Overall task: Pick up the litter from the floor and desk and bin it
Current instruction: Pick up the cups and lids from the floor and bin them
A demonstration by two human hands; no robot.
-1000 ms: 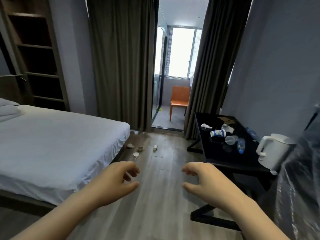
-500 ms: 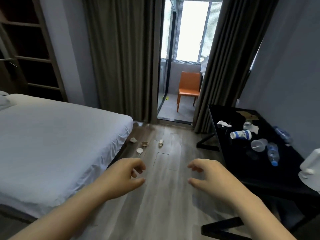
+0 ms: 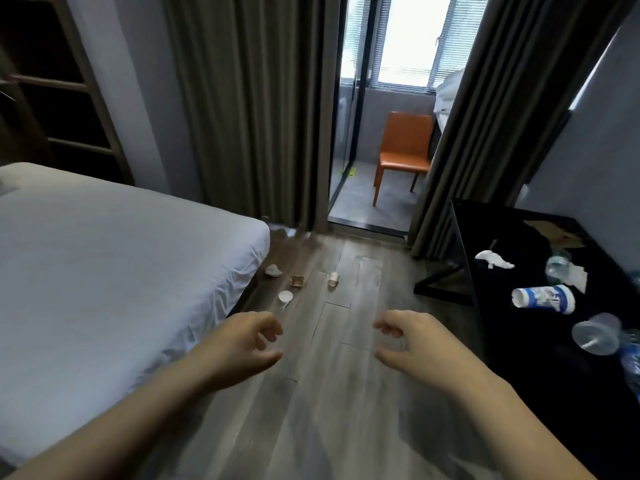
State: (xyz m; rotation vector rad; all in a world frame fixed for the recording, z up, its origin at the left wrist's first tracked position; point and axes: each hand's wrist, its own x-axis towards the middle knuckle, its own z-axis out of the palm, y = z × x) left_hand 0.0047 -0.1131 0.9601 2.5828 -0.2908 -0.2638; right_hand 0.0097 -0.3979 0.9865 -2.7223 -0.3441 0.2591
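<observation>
Your left fingers (image 3: 266,329) are loosely curled, thumb out below them, nothing in the grasp. Same for your right fingers (image 3: 389,328): slack curl, thumb apart, holding nothing. Your left hand (image 3: 242,346) and right hand (image 3: 417,344) hang side by side above the floor (image 3: 329,410), palms turned toward each other, bare boards showing between them. Both forearms are bare.

Floor litter lies just beyond your left hand, by the foot corner of the bed (image 3: 104,271). A white cup (image 3: 285,298) on its side is nearest you, with a brown scrap (image 3: 298,281) behind it. A tan cup (image 3: 333,279) is off to the right and a pale wad (image 3: 273,270) lies closest to the bed. None of them touch.

The desk (image 3: 512,358) is to your right, with a black top, apart from the right hand. On it:
- a tissue (image 3: 493,259) toward the far end
- a blue-and-white cup (image 3: 542,299) lying on its side
- a clear cup (image 3: 596,334) tipped over nearer you
- a crushed bottle (image 3: 557,266) beside crumpled paper (image 3: 577,281)
- a second bottle (image 3: 631,362) cut off by the frame edge
- cardboard (image 3: 550,233) at the back

Further out, curtains (image 3: 249,116) hang either side of a glass doorway, with an orange chair (image 3: 405,150) past it. A shelf (image 3: 52,84) stands at far left.
</observation>
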